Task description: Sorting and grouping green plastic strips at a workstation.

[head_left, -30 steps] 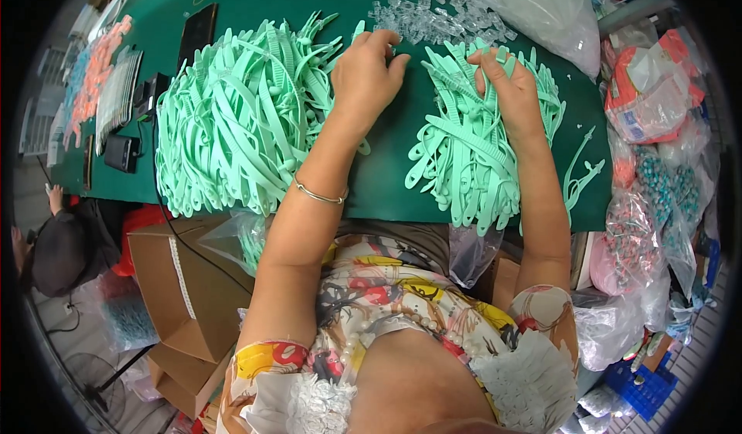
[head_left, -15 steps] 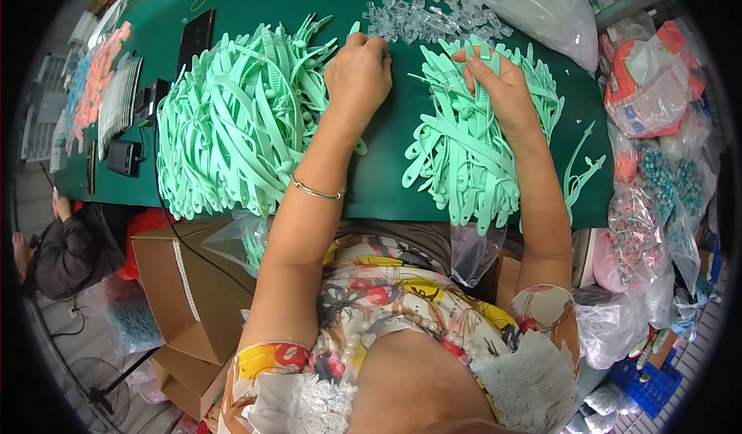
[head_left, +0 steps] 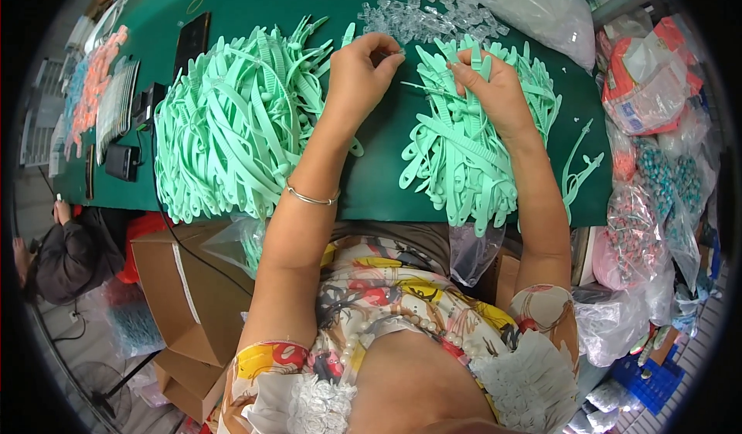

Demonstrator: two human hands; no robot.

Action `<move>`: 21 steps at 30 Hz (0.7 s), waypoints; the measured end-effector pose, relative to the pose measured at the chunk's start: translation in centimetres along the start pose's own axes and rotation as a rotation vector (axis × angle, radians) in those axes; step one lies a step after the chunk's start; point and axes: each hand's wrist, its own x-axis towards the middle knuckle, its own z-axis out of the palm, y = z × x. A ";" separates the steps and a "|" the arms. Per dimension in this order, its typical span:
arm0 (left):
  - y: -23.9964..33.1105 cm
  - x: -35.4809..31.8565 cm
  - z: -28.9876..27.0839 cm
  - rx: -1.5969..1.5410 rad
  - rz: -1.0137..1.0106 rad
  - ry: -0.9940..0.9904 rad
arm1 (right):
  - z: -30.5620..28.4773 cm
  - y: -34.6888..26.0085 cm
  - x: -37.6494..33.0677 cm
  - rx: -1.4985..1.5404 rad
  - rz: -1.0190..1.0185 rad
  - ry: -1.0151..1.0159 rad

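Observation:
My left hand (head_left: 365, 69) is held over the table between two piles, thumb and forefinger brought together on a small clear plastic piece that is mostly hidden. Behind this hand and wrist runs a mint-green strap whose rounded tip (head_left: 349, 34) shows above the knuckles; I cannot tell whether the hand holds it. Over the right pile of mint-green toothed straps (head_left: 464, 152), my right hand (head_left: 498, 90) has its thumb and fingers closed on a green strap (head_left: 476, 57). A larger pile of the same straps (head_left: 232, 125) lies left of my left forearm.
Loose clear plastic pieces (head_left: 394, 20) lie at the back, beside a large clear bag (head_left: 533, 9). Two stray straps (head_left: 576, 173) are at the right edge. A phone (head_left: 192, 38) and black boxes (head_left: 124, 159) stand left. An open carton (head_left: 182, 295) sits below the table; another person (head_left: 69, 248) is far left.
My left hand has turned so that its thumb and forefinger now show, meeting at the right. My right hand has shifted slightly, and a strap tip stands up between its fingers.

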 end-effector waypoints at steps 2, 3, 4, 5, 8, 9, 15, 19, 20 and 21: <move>0.4 0.0 0.6 -0.208 0.119 0.107 | 0.0 0.0 0.0 0.001 0.022 0.005; 0.9 -0.1 0.8 -0.211 0.122 0.100 | -0.2 0.3 0.1 -0.010 0.027 -0.032; 1.4 -0.4 0.9 -0.191 0.170 0.098 | -0.3 0.4 0.1 -0.021 0.032 -0.069; 1.7 -0.5 1.0 -0.171 0.216 0.098 | -0.4 0.4 0.0 -0.021 0.034 -0.063; 2.2 -0.8 1.4 -0.084 0.347 0.122 | -0.1 -0.2 -0.1 -0.020 0.033 -0.080; 2.4 -0.9 1.5 -0.043 0.391 0.142 | 0.1 -0.7 -0.1 0.004 0.034 -0.081; 2.1 -0.8 2.2 0.000 0.508 0.157 | -0.1 -0.7 0.0 0.058 0.027 -0.096; 2.3 -0.8 2.2 0.027 0.561 0.156 | -0.1 -0.8 -0.1 0.055 0.050 -0.098; 2.2 -0.8 2.2 0.027 0.562 0.157 | -0.1 -0.7 0.0 0.054 0.050 -0.098; 2.1 -0.9 2.2 0.053 0.593 0.169 | -0.2 -0.6 0.0 0.050 0.056 -0.104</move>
